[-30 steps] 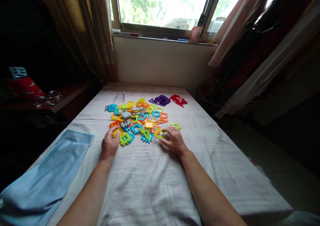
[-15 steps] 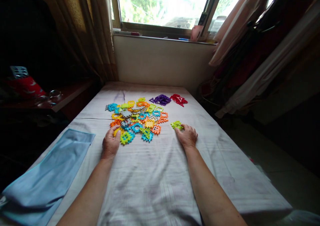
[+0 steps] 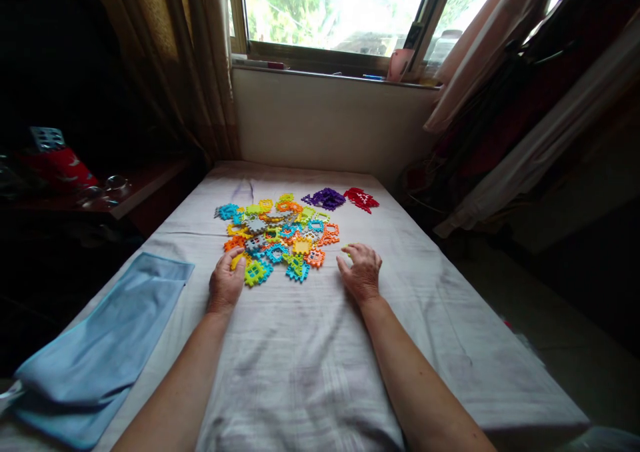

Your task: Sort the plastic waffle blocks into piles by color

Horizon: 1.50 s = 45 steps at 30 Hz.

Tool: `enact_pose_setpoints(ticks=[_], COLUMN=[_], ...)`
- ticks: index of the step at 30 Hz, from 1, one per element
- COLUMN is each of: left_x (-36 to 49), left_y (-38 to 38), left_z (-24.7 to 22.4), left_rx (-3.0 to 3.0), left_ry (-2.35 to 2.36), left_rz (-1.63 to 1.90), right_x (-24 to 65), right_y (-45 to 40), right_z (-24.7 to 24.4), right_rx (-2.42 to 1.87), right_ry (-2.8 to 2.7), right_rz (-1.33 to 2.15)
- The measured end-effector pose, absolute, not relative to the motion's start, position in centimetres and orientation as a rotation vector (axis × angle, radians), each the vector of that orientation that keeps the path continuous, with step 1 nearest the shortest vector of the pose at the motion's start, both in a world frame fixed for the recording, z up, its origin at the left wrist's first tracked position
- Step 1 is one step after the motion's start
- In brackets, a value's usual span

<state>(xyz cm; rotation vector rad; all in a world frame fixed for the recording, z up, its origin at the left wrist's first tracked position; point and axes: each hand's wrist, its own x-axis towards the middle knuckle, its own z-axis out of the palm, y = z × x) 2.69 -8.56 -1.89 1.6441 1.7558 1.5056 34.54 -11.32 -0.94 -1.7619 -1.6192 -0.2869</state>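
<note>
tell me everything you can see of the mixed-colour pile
The mixed-colour pile is a loose, overlapping heap of flat, notched-edged pieces that look like plastic, in yellow, orange, blue, green and grey. Some have one large opening, others window-like bars. Most lie roughly flat, some tilted on their neighbours. It spreads over the pale sheet. The left hand is at its near left edge, fingers around a yellow piece; how firmly, I cannot tell.

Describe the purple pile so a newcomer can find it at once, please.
Start at the cloth-covered table below the window. Near its far edge, the purple pile lies just left of the red pile. Its solid purple colour sets it apart from that red and the bigger multicoloured pile.
</note>
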Motion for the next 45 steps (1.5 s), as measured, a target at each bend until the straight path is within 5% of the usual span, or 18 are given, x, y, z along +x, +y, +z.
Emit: enact_pose_setpoints(ticks=[24,30,45], left_x=[2.8,2.7,2.4], left_y=[-8.6,-9.1,-10.3], left_z=[-2.0,-1.0,-0.6], left_rx=[1.708,2.079,2.342], left_ry=[1.781,1.746,1.842], left_rz=[1.391,1.231,0.879], right_x=[25.0,27.3,37.7], right_y=[-11.1,-10.7,-10.1], right_z=[2.1,1.3,-0.8], right_rx=[-1.785,-1.655,-2.153], right_ry=[-2.172,-1.952,-1.262], right_rz=[-0.079,-0.095,-0.09])
